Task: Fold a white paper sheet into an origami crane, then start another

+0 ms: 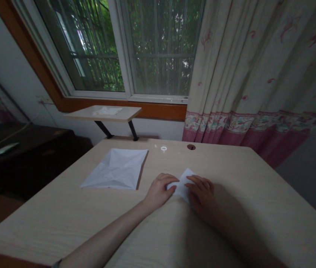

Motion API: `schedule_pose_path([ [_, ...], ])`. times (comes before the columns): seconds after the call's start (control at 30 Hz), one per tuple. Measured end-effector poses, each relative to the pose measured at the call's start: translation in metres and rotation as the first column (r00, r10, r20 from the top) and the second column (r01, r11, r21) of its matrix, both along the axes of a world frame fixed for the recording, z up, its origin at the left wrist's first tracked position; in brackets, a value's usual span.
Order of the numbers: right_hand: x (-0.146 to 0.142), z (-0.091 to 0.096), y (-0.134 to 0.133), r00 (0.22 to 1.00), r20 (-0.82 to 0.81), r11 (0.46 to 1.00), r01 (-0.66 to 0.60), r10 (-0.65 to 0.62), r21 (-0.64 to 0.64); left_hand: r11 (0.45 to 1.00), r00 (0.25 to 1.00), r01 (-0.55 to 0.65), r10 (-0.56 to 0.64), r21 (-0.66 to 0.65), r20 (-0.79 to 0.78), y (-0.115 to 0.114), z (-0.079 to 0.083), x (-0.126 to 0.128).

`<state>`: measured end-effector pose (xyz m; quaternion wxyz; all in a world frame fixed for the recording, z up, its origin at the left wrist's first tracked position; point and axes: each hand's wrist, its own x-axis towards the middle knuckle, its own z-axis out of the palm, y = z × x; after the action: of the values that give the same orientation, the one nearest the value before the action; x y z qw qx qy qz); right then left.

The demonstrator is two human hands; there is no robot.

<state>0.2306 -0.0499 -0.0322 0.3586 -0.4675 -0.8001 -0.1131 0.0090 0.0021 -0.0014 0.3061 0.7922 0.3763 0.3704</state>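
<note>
Item: small folded white paper, one, on the desk between the hands.
Long axis: roughly far to near, partly hidden by fingers.
Left hand: fingers close together, tips on the paper's left side; pinching or resting, cannot tell.
Right hand: fingers slightly parted, lying over the paper's right side; pinching or resting, cannot tell.
Nearer hand: neither clearly; both touch the paper.
Second item: larger creased white sheet, one, lying flat left of the hands, well apart from them.
Surface: light wood-grain desk, one, with one cable hole near its far edge.
Rest: one raised board beyond the desk; one dark cabinet, far left; one window; one pink-hemmed curtain, far right.
Counts: hands, two; papers on the desk, two.
</note>
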Motion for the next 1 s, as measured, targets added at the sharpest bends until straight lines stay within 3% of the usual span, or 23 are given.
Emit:
schedule_pose_path([
  [0.1,0.001,-0.006,0.002,1.000,0.023,0.999,0.002,-0.001,-0.036,0.992,0.998,-0.026,0.033,0.127,-0.054,0.000,0.000,-0.001],
  [0.23,0.003,-0.011,0.003,0.999,0.048,0.999,-0.004,0.007,-0.047,0.979,0.988,-0.040,0.068,0.198,-0.138,0.001,-0.003,-0.001],
  [0.53,0.004,-0.021,0.006,0.999,0.039,1.000,-0.012,0.013,-0.024,0.972,0.970,0.004,0.054,0.237,-0.238,0.001,-0.008,0.000],
  [0.83,0.003,-0.020,0.003,0.999,0.036,0.999,0.033,-0.032,-0.024,0.945,0.975,0.195,-0.156,0.263,-0.160,0.001,-0.019,-0.001],
  [1.0,0.004,-0.018,0.003,1.000,-0.002,0.999,0.031,-0.031,-0.018,0.936,0.965,0.154,-0.074,0.317,-0.251,0.000,-0.015,-0.002],
])
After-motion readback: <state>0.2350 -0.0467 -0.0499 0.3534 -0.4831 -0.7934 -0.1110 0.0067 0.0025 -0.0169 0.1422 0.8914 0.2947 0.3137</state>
